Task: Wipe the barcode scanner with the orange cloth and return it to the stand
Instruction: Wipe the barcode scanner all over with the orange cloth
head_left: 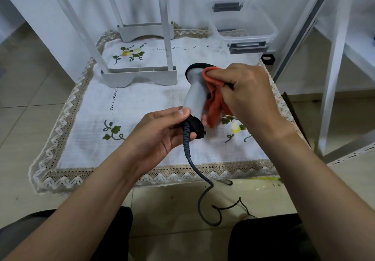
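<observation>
left hand [162,131] grips the barcode scanner [194,96] by its base, right hand [245,92] pinches the orange cloth [215,102] on its head, I'd rotate it for even coverage

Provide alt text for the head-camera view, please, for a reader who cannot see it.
A person's left hand grips the black base of a grey plastic barcode scanner while the right hand presses a crumpled orange cloth against its head, above a white embroidered tablecloth; its dark cable hangs below.
</observation>
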A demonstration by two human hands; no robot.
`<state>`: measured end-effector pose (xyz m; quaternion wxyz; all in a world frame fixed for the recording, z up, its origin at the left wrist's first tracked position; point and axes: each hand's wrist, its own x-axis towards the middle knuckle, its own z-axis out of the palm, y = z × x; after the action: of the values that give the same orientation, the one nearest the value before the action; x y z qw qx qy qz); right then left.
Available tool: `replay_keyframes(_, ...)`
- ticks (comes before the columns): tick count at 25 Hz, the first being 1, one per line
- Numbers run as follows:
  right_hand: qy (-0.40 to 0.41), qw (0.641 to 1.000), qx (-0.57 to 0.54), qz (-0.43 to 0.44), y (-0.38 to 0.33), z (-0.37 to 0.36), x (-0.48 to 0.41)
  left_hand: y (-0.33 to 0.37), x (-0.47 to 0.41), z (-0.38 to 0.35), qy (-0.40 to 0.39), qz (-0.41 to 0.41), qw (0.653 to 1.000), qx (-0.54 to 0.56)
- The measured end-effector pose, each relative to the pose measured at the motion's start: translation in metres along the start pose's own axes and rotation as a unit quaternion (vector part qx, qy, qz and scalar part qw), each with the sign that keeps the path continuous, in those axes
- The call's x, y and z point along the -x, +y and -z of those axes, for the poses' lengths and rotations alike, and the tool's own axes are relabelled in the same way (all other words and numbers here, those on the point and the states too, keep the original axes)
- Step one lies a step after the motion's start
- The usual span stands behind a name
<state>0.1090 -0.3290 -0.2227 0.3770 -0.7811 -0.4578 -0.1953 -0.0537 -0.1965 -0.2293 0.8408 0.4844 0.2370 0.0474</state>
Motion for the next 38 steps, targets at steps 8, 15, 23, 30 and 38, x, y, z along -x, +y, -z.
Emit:
replay_keyframes(8,-0.099,0.994,-0.030,0.025,-0.008,-0.004,0.002,0.003,0.005,-0.003,-0.009,-0.013,1.000,-0.015)
replay_keyframes(15,-0.144,0.979,-0.142,0.023,-0.017,-0.003,0.001,0.004,-0.001,0.002,0.014,-0.032,0.999,0.010)
replay_keyframes(23,-0.223,0.949,-0.220,-0.032,-0.026,0.002,0.002,-0.001,-0.005,0.001,0.063,-0.076,0.995,0.020)
replay_keyframes(30,-0.286,0.882,-0.339,-0.157,-0.027,0.019,-0.003,-0.001,-0.006,0.002,0.044,-0.083,0.995,0.013)
replay_keyframes(38,-0.120,0.878,-0.323,-0.334,-0.007,0.026,-0.007,0.009,-0.007,0.006,0.033,-0.053,0.997,0.054)
